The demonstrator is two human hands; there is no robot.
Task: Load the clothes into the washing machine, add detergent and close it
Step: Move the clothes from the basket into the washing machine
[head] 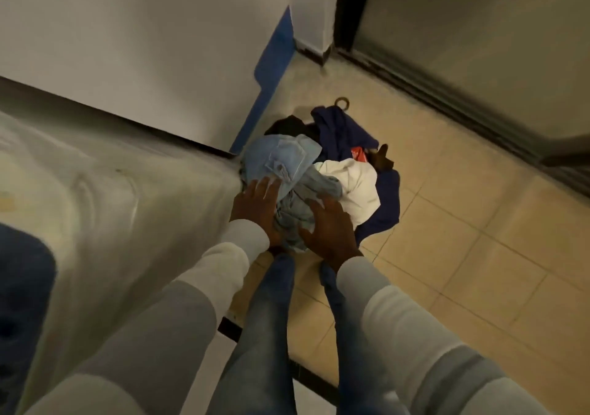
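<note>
A heap of clothes (pixel 322 172) lies on the tiled floor beside the washing machine (pixel 105 197), which is wrapped in clear plastic and fills the left of the view. On top lies a light blue denim garment (pixel 287 162), with a white garment (pixel 354 188) to its right and dark blue cloth (pixel 341 127) behind and underneath. My left hand (pixel 258 207) lies with straight fingers on the left side of the denim. Spread flat, my right hand (pixel 329 226) presses the denim's near right side. The machine's lid and any detergent are out of view.
A white wall (pixel 143 47) with a blue panel (pixel 271 73) stands behind the machine. A dark door frame and sliding track (pixel 447 95) run along the right. A small metal ring (pixel 342 102) lies on the floor behind the heap. My legs stand just before the clothes.
</note>
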